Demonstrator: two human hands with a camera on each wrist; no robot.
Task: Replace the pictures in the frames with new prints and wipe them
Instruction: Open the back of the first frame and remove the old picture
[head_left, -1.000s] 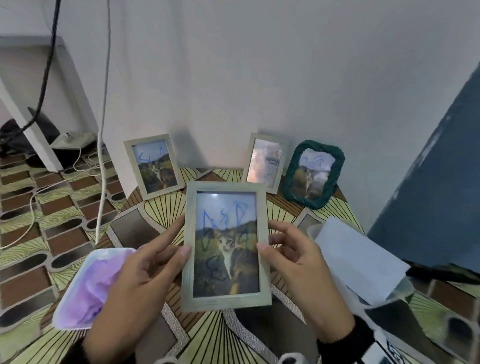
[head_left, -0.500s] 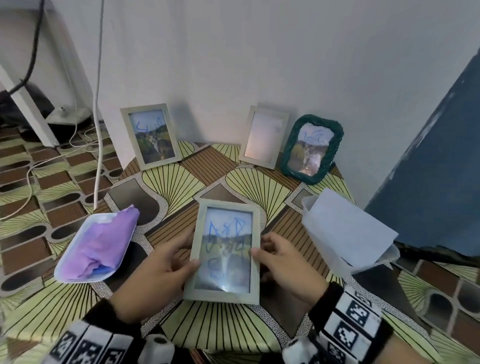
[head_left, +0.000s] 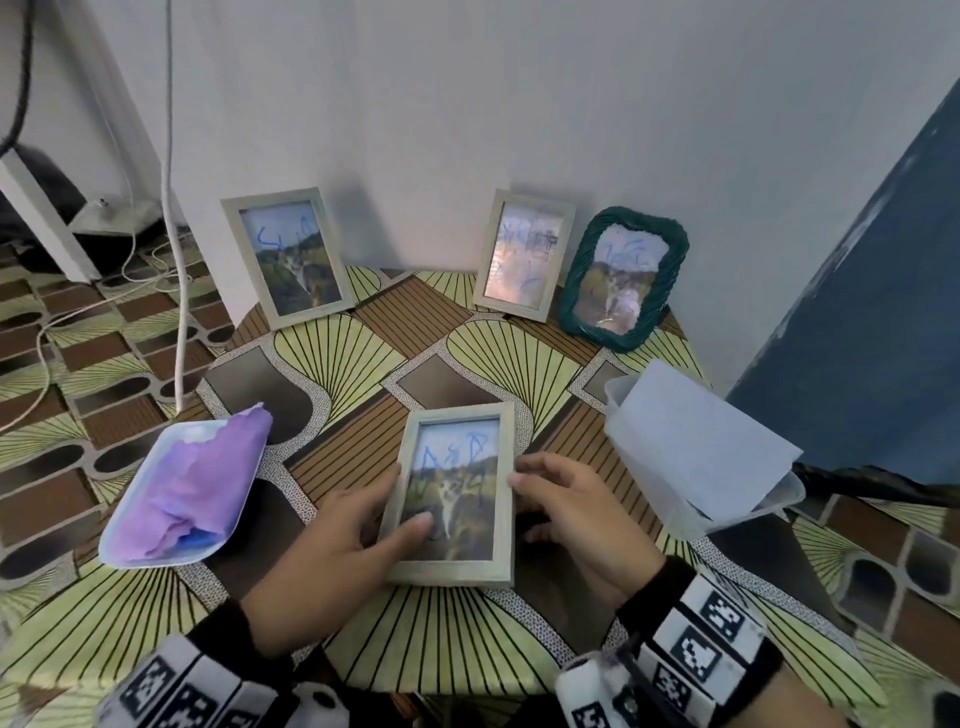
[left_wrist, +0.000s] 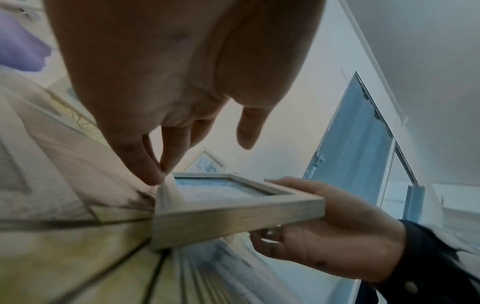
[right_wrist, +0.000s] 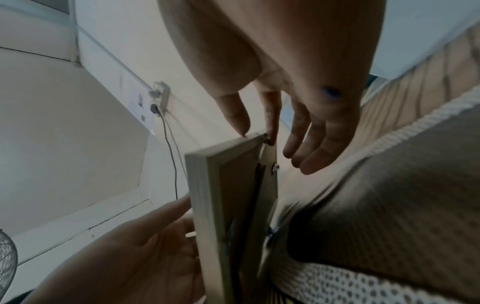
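Note:
A pale wooden picture frame (head_left: 457, 566) holds a cat photo scribbled over with blue marker. It sits tilted low over the patterned table (head_left: 467, 343), its left edge down at the tabletop (left_wrist: 166, 205). My left hand (head_left: 395, 506) grips its left side, thumb on the glass. My right hand (head_left: 524, 493) pinches the right edge and, in the right wrist view, the frame's top corner (right_wrist: 255, 133); its brown back (right_wrist: 239, 185) shows there. Three more scribbled frames lean on the wall: a pale one (head_left: 288, 254), another pale one (head_left: 524, 254) and a green one (head_left: 621, 278).
A white tray (head_left: 150, 535) with a purple cloth (head_left: 197, 483) lies left of the held frame. A clear plastic tub (head_left: 748, 506) with white paper (head_left: 696, 441) stands at the right. Cables (head_left: 174, 208) hang at the left; a blue door (head_left: 857, 286) is at the right.
Both hands have lowered the frame from upright in front of me down towards the table. My left thumb has slid onto the glass.

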